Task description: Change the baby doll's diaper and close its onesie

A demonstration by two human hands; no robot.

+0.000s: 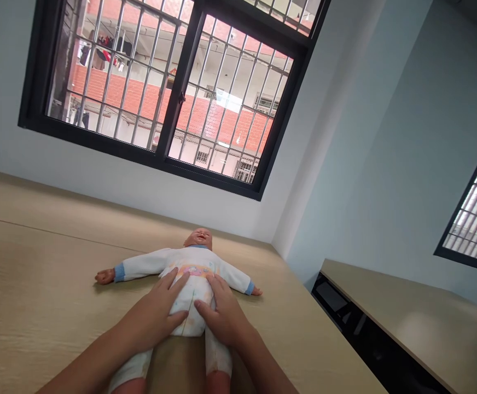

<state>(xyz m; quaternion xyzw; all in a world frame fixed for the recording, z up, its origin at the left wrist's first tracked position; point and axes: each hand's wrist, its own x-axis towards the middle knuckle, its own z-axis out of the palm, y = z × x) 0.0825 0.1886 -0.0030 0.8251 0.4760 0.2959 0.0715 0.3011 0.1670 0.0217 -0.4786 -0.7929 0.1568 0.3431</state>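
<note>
A baby doll (201,238) lies on its back on the wooden table (33,273), its arms spread to both sides. It wears a white long-sleeved top (148,264) with blue cuffs, a white diaper (191,298) and white leg coverings. My left hand (158,306) rests on the left side of the diaper and hip, fingers apart. On the right side lies my right hand (224,312), also with spread fingers, its thumb near the diaper's middle. Both hands touch the doll without gripping it.
Behind the table is a pale wall with a black-framed, barred window (160,148). A second wooden table (423,323) with a dark open underside stands at the right, beyond a gap. Another barred window (474,213) is at the right edge.
</note>
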